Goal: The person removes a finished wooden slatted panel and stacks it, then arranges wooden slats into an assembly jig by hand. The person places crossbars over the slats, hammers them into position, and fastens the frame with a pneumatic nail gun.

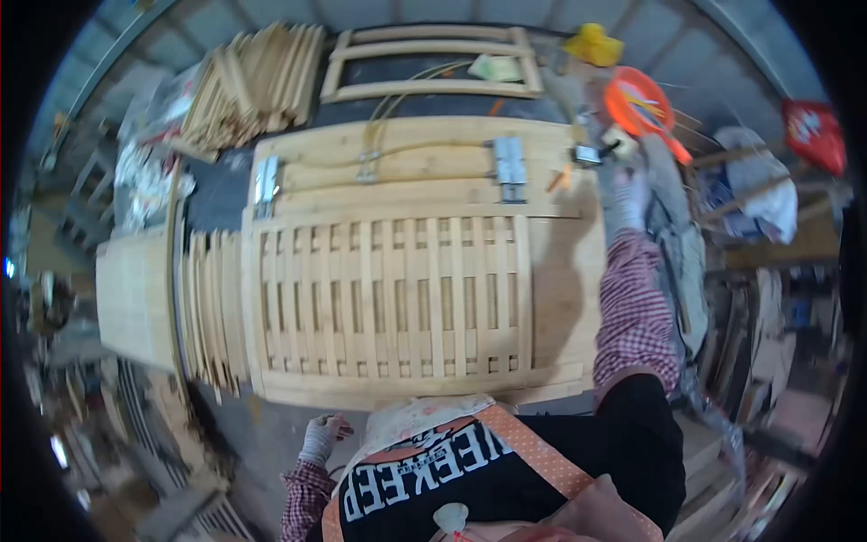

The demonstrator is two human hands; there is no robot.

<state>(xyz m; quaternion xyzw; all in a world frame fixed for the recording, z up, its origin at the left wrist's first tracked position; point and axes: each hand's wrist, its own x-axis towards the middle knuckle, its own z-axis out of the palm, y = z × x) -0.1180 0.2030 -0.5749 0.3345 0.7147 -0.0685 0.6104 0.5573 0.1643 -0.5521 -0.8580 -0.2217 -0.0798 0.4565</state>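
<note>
My right arm, in a red-checked sleeve, stretches to the far right of the workbench. The white-gloved right hand [631, 191] is blurred at its fingertips, beside a small black-and-silver tool [587, 155] whose kind I cannot make out; whether it touches the tool is unclear. Low by my body, the gloved left hand [321, 437] hangs near the bench's front edge, its fingers loosely bent and apart with nothing visible in them. Between the arms lies a slatted wooden panel [368, 298] of crossing strips, flat on a wooden board [564, 298].
Metal clamps [509, 167] with yellow hoses stand behind the panel. Wood strips are stacked at the back left [257, 86] and left [215, 307]. A wooden frame [433, 88] lies at the back. An orange basket [632, 99] and yellow bag [593, 45] sit at back right.
</note>
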